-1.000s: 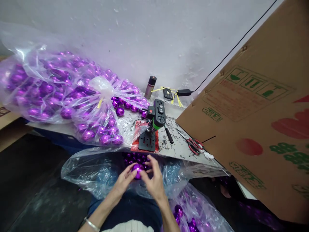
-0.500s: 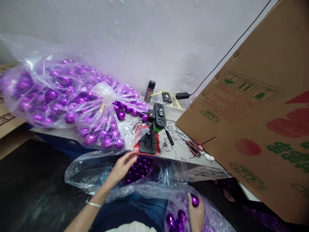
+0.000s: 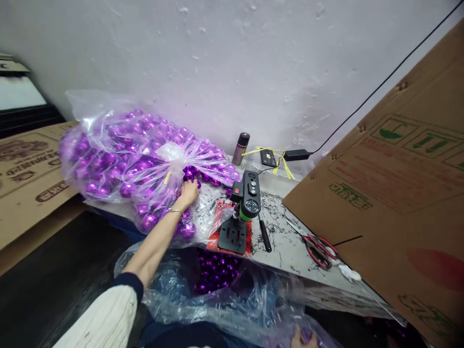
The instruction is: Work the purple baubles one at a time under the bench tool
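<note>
We see shiny purple balls (image 3: 189, 176) on the table, just beside the neck of a tied clear bag (image 3: 175, 157) full of more. Our left hand (image 3: 189, 192) reaches over them, fingers curled down at a ball; can't tell if they're clamped on it. Knot probably keeps the bagged ones from rolling out. Our right hand (image 3: 304, 340) is at the bottom edge, thumb and fingers apart with purple between; cut off, so grip unclear. Below the table edge, an open plastic bag (image 3: 170, 290) holds small dark-purple balls, likely there within easy reach. Black powered tool (image 3: 251, 195) stands over its slotted plate (image 3: 232, 236) on a red sheet (image 3: 248, 241), likely protecting the tabletop (image 3: 290, 253). Red-handled scissors (image 3: 319, 252) lie right, near the cardboard box (image 3: 398, 164); spray can (image 3: 241, 149) upright behind, by the wall.
</note>
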### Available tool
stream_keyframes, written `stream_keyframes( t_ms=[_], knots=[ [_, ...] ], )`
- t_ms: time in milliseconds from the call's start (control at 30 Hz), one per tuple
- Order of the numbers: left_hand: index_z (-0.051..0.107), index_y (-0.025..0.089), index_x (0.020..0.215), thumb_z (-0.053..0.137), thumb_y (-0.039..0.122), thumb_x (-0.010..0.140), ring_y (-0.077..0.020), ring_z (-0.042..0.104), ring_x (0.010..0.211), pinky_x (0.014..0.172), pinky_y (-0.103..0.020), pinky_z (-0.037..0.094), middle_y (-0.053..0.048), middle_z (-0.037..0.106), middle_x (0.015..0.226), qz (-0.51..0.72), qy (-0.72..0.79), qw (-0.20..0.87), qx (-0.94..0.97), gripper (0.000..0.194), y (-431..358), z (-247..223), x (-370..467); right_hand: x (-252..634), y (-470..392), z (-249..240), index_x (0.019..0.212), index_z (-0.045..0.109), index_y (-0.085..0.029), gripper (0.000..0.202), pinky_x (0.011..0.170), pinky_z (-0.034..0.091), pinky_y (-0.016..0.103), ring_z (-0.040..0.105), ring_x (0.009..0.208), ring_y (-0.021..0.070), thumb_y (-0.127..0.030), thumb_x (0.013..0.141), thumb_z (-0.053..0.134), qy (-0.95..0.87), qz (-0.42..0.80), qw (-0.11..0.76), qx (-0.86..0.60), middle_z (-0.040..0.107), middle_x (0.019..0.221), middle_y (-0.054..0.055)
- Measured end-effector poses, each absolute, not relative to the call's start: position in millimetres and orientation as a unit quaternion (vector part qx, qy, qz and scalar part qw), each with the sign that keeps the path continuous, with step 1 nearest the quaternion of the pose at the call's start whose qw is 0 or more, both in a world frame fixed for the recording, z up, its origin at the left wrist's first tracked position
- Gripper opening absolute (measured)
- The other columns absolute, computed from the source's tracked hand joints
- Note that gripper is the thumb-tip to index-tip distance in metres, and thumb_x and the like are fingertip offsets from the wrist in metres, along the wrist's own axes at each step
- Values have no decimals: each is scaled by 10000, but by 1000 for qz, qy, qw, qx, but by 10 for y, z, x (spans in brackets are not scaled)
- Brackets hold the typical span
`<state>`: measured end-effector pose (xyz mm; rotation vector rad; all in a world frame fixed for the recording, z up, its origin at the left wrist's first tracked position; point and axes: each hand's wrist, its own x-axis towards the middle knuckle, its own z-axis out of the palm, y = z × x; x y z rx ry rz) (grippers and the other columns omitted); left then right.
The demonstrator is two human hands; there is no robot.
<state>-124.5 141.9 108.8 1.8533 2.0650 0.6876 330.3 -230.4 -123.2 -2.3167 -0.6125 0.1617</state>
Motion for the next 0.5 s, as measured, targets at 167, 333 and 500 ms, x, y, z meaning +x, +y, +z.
stream_keyframes(
  t_ms=[167, 333, 500],
  knots=[
    [663, 126, 1435, 589, 334, 1027, -422, 690, 1272, 1111, -552, 506, -270, 706, 1371, 213, 716, 194, 636, 464, 1685, 1001, -1175, 3237, -2099, -617, 1404, 660, -148, 1006, 958, 623, 651, 724, 1130, 464, -906, 747, 579, -218, -1, 472, -854, 689, 1206, 250],
    [713, 179, 1398, 549, 264, 1032, -301, 623, 1407, 1216, -392, 443, -129, 719, 1463, 248, 679, 237, 650, 409, 1652, 929, -1145, 2979, -1721, -53, 1401, 665, -145, 902, 842, 661, 473, 747, 906, 260, -844, 831, 645, -278, -20, 560, -780, 617, 1383, 240],
    [762, 116, 1247, 778, 277, 885, -348, 718, 1247, 1104, -405, 536, -161, 795, 1277, 266, 687, 288, 612, 397, 1560, 929, -1147, 2525, -1453, 316, 1388, 668, -162, 628, 766, 687, 386, 761, 873, 207, -630, 970, 656, -375, -59, 586, -716, 631, 1383, 223]
  ],
)
